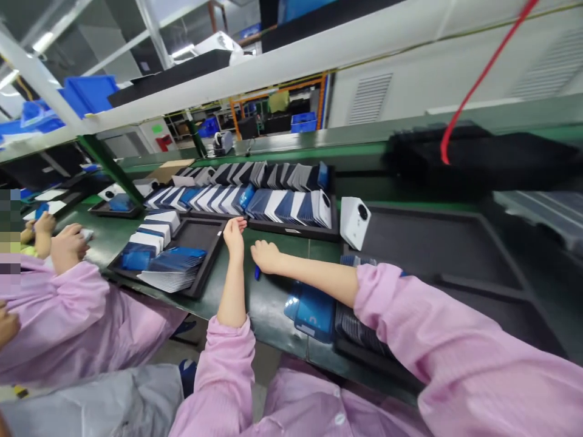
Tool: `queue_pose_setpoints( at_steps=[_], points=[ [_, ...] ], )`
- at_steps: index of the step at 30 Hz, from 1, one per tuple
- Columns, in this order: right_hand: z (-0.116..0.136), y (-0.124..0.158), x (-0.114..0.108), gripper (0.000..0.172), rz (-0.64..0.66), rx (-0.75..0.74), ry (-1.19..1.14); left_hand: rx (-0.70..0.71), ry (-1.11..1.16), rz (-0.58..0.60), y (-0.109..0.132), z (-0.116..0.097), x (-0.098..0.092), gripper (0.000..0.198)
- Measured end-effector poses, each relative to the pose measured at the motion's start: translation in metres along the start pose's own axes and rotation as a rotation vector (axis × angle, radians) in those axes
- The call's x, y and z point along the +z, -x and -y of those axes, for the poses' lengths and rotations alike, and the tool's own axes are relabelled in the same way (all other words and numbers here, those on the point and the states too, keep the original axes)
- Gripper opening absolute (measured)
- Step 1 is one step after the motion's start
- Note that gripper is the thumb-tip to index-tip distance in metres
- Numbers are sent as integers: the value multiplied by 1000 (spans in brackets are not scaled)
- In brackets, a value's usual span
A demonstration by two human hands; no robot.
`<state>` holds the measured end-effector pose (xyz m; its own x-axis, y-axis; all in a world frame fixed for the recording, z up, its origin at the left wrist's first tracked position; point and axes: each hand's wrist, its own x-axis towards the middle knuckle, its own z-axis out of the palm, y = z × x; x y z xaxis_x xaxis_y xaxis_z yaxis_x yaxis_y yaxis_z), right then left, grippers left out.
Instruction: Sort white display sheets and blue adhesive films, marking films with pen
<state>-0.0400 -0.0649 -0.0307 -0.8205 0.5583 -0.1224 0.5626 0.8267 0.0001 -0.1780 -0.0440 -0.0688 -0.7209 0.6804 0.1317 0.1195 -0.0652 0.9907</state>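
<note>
My left hand (pixel 234 238) is above the right edge of a black tray, its fingers stretched out to the right and nothing visible in them. Close by on the right, my right hand (pixel 266 257) is closed over the green bench, and a short blue pen-like stick (pixel 257 273) pokes out below it. The left tray (pixel 207 233) holds a fanned stack of phone back panels (pixel 175 270) and white ones in a row. Blue film-covered panels (pixel 314 312) lie on the bench below my right forearm.
Behind my hands stands a long tray (pixel 291 229) of upright panels. A white panel with a round camera ring (pixel 355 223) leans at a black tray (pixel 432 243) on the right. Co-workers in pink sleeves (pixel 82 291) sit at left. A red cord (pixel 483 73) hangs at upper right.
</note>
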Motion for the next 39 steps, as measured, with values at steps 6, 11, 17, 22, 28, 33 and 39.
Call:
queue_pose_setpoints(
  at_steps=[6,11,17,22,28,33,39],
  points=[
    [-42,23,-27,36,41,-12,-90,-8,-190,187,10,-15,-3,34],
    [-125,84,-51,40,35,99,-229,88,-398,364,40,-32,11,25],
    [-199,204,-30,47,-45,451,-427,191,-660,617,112,-40,41,29],
    [-199,275,17,51,53,774,-743,173,-823,659,147,-35,50,51],
    [-173,280,41,45,-10,843,-1127,53,-763,760,150,-32,51,50],
    [-167,263,48,60,-5,906,-1268,58,-706,790,162,-29,55,38],
    [-173,265,48,83,65,899,-1327,115,-725,796,172,-29,56,35]
  ],
)
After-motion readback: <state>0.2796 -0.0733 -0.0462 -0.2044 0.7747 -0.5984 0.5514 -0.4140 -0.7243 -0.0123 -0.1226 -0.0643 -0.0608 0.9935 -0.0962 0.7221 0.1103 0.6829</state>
